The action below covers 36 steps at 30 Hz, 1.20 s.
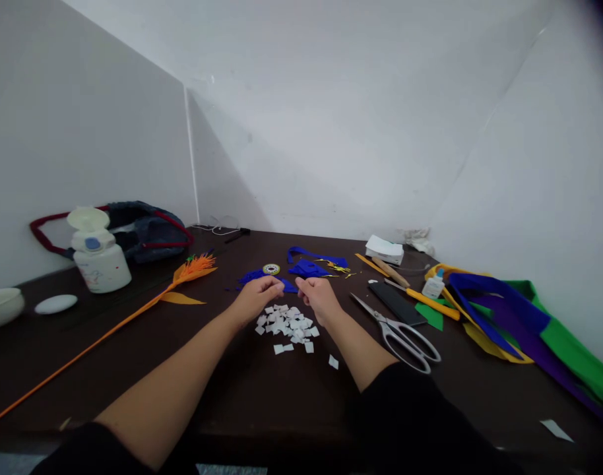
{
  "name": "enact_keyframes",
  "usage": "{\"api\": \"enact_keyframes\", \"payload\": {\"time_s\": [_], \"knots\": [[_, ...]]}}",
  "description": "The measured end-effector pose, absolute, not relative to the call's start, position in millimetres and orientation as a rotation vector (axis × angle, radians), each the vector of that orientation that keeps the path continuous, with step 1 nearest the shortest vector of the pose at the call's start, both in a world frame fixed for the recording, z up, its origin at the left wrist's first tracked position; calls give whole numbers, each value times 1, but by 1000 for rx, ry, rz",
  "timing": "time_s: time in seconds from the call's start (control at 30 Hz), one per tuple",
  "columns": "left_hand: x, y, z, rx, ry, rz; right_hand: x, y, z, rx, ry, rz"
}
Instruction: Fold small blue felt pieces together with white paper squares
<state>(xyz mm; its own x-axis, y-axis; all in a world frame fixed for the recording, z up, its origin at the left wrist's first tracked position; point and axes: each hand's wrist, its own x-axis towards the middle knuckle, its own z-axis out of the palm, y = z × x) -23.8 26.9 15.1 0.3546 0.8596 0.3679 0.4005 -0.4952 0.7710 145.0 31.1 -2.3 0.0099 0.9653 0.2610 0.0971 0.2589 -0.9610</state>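
Note:
My left hand (258,295) and my right hand (317,295) rest close together on the dark table (222,389), both with fingers curled into a pinch. Whatever they pinch is too small to make out. Just in front of them lies a heap of several small white paper squares (287,326). Blue paper pieces (306,267) and a small roll of tape (271,268) lie right behind the fingertips.
Grey-handled scissors (400,330) lie to the right, beside a black strip (394,302), a yellow-handled tool (427,302) and a glue bottle (434,285). Coloured paper sheets (519,323) fill the right edge. An orange paper flower on a long stem (133,313), a white container (99,257) and a bag (138,231) stand left.

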Motion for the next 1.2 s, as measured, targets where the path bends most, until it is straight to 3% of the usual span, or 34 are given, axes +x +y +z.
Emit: {"api": "enact_keyframes", "payload": {"time_s": [0.43, 0.8, 1.2], "knots": [[-21, 24, 16, 2163, 1227, 1068, 144, 26, 2, -922, -1418, 1102], [-19, 21, 17, 2159, 1199, 1068, 140, 30, -7, -1029, -1534, 858], [-14, 22, 17, 2424, 1229, 1158, 139, 32, -10, -1028, -1504, 944]]}}
